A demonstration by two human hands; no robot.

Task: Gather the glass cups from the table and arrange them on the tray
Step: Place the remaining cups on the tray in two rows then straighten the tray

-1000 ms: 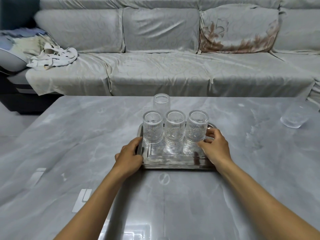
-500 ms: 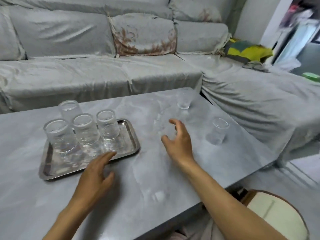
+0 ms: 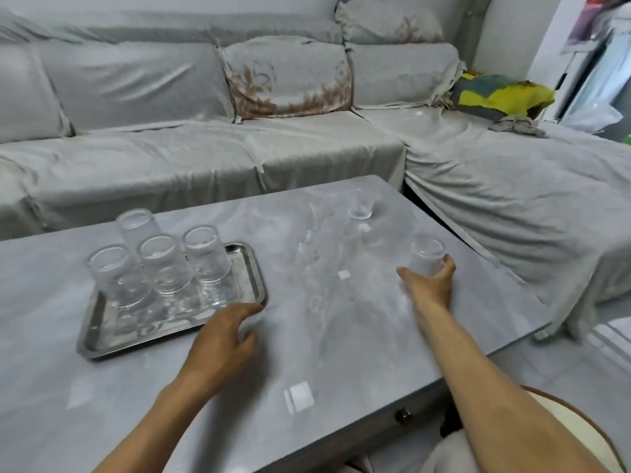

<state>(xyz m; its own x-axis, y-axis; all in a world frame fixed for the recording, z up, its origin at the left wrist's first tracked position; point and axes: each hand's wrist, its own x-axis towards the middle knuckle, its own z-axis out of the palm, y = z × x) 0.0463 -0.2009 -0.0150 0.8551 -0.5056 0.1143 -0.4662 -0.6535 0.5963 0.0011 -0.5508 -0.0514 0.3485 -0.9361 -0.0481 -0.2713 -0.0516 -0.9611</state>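
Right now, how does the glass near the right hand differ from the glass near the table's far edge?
The near glass stands between the right hand's thumb and fingers; the far glass stands alone, untouched. The near glass looks larger, being closer. Both are clear, upright and off the tray.

Even, diffuse indoor light fills the room, brightest at the doorway (image 3: 594,63) at upper right. The glossy tabletop (image 3: 341,336) carries pale square reflections and a hazy sheen. The metal tray (image 3: 170,322) mirrors the glass cups (image 3: 164,264) standing on it. Shadows under the forearms are soft. Slight motion blur softens the whole picture; wide-angle distortion bends the sofa (image 3: 205,158) and the table edges.
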